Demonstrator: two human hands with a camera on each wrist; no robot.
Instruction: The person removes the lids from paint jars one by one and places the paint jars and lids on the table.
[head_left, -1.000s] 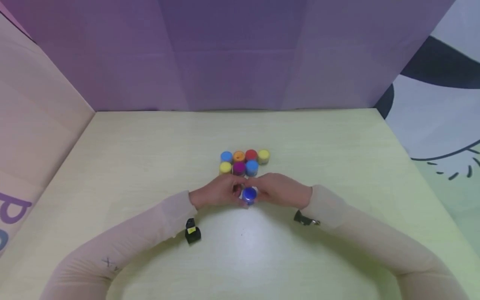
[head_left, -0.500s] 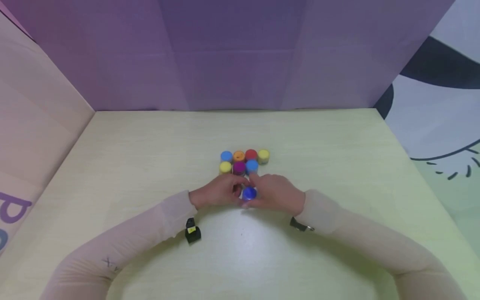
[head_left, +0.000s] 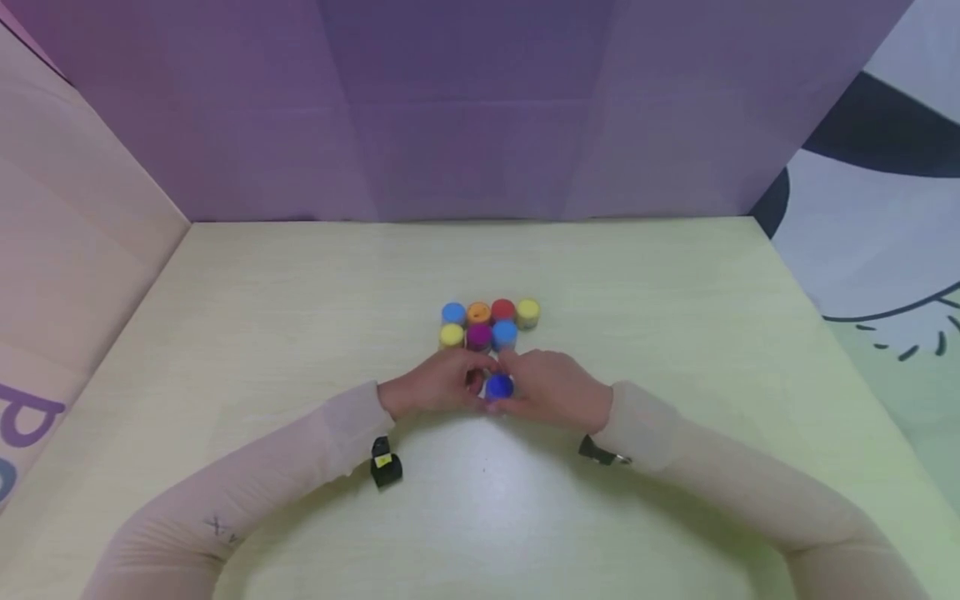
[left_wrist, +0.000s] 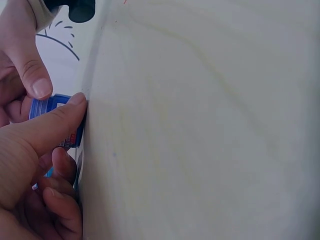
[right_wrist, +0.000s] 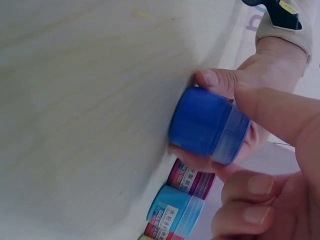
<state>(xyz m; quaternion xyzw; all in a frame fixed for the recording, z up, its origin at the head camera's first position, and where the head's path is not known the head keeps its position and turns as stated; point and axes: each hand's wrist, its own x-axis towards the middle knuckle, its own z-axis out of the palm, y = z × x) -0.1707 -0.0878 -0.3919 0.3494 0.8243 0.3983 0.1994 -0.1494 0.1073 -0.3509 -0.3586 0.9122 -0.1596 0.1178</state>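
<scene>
A small dark blue paint jar (right_wrist: 197, 122) stands on the table between my two hands, its translucent ribbed lid upward. My left hand (head_left: 435, 383) grips the jar low on its body, with the thumb (left_wrist: 60, 117) laid across the label. From the other side, my right hand (head_left: 558, 387) pinches the lid between thumb and fingers. In the right wrist view, a purple jar (right_wrist: 185, 177) and a light blue jar (right_wrist: 170, 207) stand just past the held one. Part of the dark blue jar's label is hidden by fingers.
Just beyond my hands, two rows of lidded jars stand close together, among them an orange jar (head_left: 478, 313), a red jar (head_left: 503, 310) and a yellow jar (head_left: 528, 313). A purple wall (head_left: 465, 108) rises along the back edge of the pale table (head_left: 300, 283).
My right hand has shifted slightly leftward, and its fingers have taken a fresh grip round the lid. The left hand and the dark blue jar have stayed in place.
</scene>
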